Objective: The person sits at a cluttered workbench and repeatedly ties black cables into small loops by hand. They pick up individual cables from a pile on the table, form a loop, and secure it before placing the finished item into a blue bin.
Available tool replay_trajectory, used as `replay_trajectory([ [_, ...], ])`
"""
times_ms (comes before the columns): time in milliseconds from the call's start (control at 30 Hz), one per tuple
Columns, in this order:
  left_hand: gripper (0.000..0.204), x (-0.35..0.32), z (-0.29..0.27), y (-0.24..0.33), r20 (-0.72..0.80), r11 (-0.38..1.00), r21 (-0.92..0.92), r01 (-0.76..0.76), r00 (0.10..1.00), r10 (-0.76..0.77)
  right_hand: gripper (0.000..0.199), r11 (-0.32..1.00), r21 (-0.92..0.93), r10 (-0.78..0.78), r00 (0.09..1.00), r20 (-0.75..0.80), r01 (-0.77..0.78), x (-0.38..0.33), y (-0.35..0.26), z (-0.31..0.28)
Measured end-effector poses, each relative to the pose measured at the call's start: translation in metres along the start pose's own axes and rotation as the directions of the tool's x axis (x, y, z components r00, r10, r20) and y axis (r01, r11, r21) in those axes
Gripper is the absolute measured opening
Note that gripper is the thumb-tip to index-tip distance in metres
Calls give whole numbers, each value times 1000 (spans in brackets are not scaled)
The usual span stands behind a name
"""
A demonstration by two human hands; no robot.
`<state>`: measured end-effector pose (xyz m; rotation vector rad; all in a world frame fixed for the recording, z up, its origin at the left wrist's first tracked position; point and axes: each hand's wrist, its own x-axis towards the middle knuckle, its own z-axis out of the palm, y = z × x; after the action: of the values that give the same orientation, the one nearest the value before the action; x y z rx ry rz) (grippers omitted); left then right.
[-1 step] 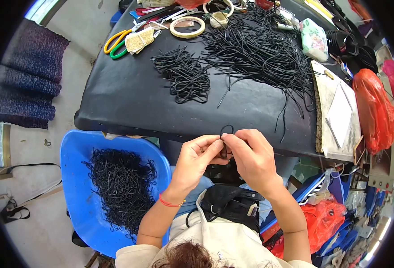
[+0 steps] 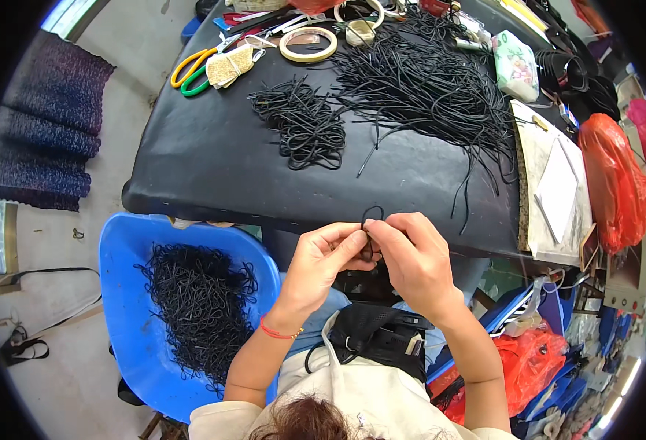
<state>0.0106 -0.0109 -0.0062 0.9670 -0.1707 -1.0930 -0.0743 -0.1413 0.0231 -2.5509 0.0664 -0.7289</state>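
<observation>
A short black cord (image 2: 373, 210) is pinched between my two hands just in front of the table's near edge. A small loop of it stands up above my fingertips, and another bit hangs below. My left hand (image 2: 315, 268) is closed on it with thumb and forefinger. My right hand (image 2: 419, 265) has its fingertips pressed together on the same cord, right against the left ones. Beyond my hands, a small heap of looped black cords (image 2: 304, 128) lies on the black-covered table (image 2: 235, 180). To its right spreads a larger bundle of loose, straighter black cords (image 2: 425, 88).
At my left stands a blue basin (image 2: 125, 315) holding a mass of tangled black cords (image 2: 198, 308). Scissors (image 2: 191, 70), a tape roll (image 2: 307, 45) and a tissue pack (image 2: 515, 66) lie farther back. A pale board (image 2: 546, 198) and red plastic bags (image 2: 614, 187) are at the right.
</observation>
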Motion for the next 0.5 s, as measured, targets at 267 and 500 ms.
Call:
replay_trajectory([
  [267,23,-1,-4,-3,-90,998,-61,-18,996,12,25,992,91,91,996,-11,-89,-3,1,0],
  [500,21,-2,-7,-5,-13,999,-11,-43,999,43,22,988,144,58,998,-18,-55,-1,1,1],
])
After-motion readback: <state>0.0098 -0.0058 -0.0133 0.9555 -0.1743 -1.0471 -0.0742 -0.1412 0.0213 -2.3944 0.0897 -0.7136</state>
